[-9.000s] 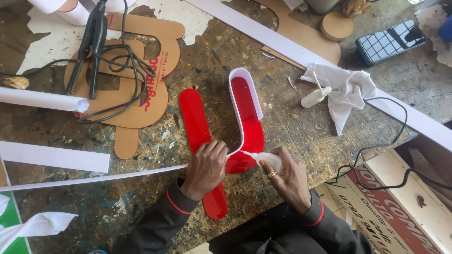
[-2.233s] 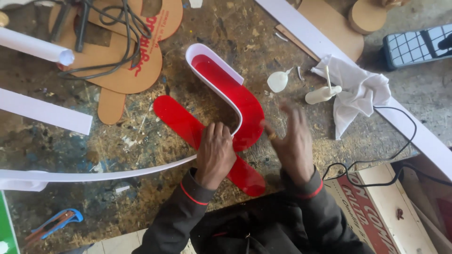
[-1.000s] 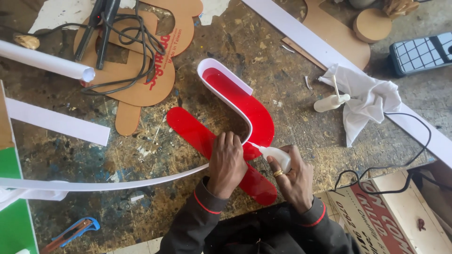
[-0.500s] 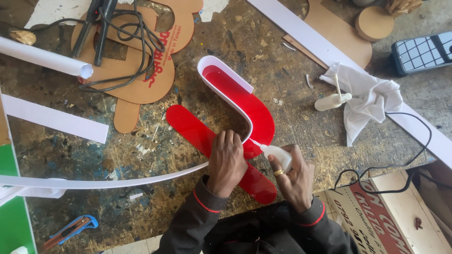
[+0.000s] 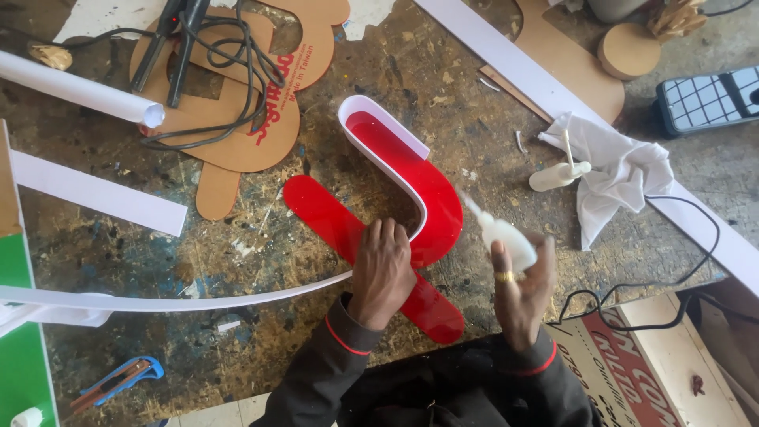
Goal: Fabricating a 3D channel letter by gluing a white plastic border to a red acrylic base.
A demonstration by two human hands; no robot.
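A flat red acrylic letter shape (image 5: 427, 190) lies on the paint-stained workbench (image 5: 261, 237). A white plastic strip (image 5: 383, 130) stands on edge along its curved upper arm, and the strip's long free end (image 5: 158, 300) trails off to the left. My left hand (image 5: 383, 273) presses down on the strip where it meets the red shape's middle. My right hand (image 5: 522, 289) is lifted off the bench and holds a small white glue bottle (image 5: 502, 233) with its nozzle pointing up and left.
A second white glue bottle (image 5: 557, 174) lies beside a white rag (image 5: 621, 174). Cardboard cut-outs (image 5: 237, 119) with black tools and cables sit at the back left. A white tube (image 5: 75, 87), white strips (image 5: 95, 194), a blue cutter (image 5: 115, 379) and a box (image 5: 656, 372) surround the work.
My right hand has lifted the glue bottle away from the strip's seam and up to the right. My left hand stays pressed on the strip.
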